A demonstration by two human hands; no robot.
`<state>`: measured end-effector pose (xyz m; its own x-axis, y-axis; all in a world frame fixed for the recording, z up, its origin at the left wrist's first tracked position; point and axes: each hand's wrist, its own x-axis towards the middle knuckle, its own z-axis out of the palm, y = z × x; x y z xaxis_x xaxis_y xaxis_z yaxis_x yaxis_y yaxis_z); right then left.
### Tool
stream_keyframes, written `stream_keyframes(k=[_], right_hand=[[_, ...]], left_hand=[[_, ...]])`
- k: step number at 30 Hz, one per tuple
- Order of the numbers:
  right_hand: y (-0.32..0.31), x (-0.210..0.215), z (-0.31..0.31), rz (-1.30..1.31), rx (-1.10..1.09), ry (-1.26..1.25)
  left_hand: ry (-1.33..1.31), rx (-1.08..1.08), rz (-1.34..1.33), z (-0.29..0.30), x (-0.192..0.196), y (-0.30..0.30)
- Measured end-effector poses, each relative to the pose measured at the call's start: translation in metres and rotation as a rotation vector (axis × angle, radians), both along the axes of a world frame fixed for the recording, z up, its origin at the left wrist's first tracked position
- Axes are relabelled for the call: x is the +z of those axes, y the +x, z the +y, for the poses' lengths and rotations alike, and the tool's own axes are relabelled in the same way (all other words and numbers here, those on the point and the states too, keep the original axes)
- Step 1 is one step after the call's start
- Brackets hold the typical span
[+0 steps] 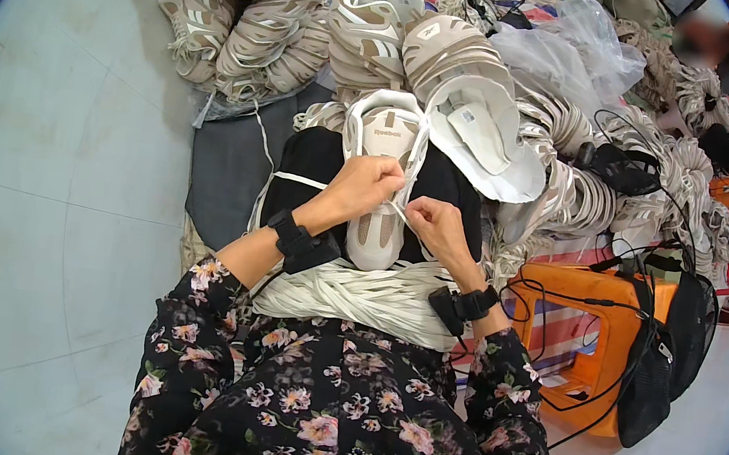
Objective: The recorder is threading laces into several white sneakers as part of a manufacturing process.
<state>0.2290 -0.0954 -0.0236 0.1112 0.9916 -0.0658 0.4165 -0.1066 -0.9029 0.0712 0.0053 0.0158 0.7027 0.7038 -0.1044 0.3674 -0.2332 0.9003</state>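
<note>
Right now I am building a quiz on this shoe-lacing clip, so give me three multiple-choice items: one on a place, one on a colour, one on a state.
1. Where does the bundle of white laces lie?
A. on the person's lap, below the shoe
B. on the orange stool
C. on the bare floor at the left

2. What colour is the shoe being worked on?
A. black
B. white and beige
C. red

3. What are the left hand and right hand doing?
A. resting flat on the floor
B. both empty, held apart
C. each pinching a lace at the shoe

Answers: A, the bundle lies between the wrists; B, its upper is pale with beige panels; C, fingers of both are closed on the lace.
</note>
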Motion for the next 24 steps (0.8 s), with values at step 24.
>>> stream_keyframes(k=[24], right_hand=[[-0.015,0.018,0.011,-0.166,-0.004,-0.030]], left_hand=[[-0.187,0.204,-0.278,-0.005,-0.007,-0.019]])
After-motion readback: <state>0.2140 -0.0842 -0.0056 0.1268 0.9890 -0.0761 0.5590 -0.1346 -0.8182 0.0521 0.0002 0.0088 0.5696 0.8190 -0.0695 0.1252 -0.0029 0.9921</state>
